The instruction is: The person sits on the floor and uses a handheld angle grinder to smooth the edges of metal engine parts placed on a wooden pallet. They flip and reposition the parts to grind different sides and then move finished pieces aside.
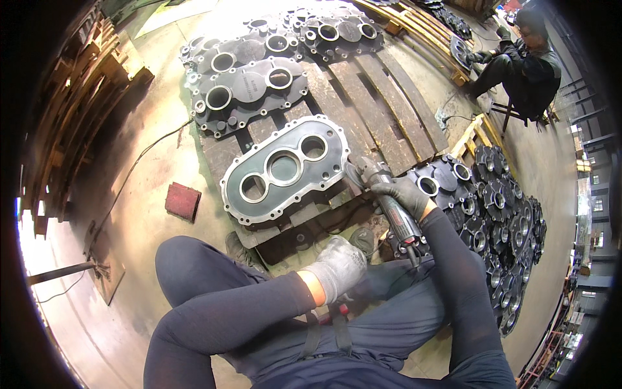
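Note:
In my gloved right hand [403, 196] is an angle grinder [400, 223], gripped around its body. Its head end meets or nearly meets the right edge of an oblong metal housing cover [324, 171]. This cover lies tilted on the pallet's near end, its hollow side up, with a bright machined rim, bolt holes along it and three large round openings. My left hand [340, 264], in a grey glove, is held closed over my lap, in front of the cover and apart from it. Whatever its curled fingers may hold is hidden.
More dark covers [249, 87] crowd the wooden pallet's [363, 97] far end. Several others are stacked [495, 220] at right. A reddish pad [183, 201] and cable [139, 155] lie on the floor. Pallets [78, 110] stand left. Far right, a person [528, 71] sits working.

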`<state>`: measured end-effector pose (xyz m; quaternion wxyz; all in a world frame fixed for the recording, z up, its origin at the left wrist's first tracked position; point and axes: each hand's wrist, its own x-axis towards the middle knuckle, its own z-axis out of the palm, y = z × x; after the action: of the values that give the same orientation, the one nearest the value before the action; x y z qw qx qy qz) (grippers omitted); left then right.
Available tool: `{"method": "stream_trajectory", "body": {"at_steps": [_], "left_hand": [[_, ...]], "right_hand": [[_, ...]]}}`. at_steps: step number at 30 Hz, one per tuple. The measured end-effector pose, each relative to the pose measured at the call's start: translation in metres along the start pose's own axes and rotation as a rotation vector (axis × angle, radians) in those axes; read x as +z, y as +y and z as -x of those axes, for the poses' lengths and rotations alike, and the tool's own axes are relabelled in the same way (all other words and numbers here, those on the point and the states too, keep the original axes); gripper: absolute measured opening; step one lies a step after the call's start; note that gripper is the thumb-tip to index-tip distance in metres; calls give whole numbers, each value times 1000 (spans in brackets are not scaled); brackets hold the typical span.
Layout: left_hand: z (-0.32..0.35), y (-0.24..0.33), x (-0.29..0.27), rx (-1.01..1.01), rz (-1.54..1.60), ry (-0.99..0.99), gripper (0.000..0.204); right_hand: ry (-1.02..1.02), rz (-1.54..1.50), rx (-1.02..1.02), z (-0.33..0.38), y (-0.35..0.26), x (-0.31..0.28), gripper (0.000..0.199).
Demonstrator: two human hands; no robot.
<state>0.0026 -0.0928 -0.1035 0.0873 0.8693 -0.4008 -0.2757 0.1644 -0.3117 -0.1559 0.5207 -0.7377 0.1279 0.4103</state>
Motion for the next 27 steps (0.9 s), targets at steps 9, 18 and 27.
{"method": "stream_trajectory", "body": {"at_steps": [9,18,27], "left_hand": [[2,-1,4,-21,9,52,17],[6,-15,12,-60,52,220,20],[8,-52,18,-122,46,179,20]], "right_hand": [[-48,-92,-64,-9,-8,7,48],[-85,0,-60,45,-18,-7,52],[22,-622,-536,112,-44,-45,63]]}}
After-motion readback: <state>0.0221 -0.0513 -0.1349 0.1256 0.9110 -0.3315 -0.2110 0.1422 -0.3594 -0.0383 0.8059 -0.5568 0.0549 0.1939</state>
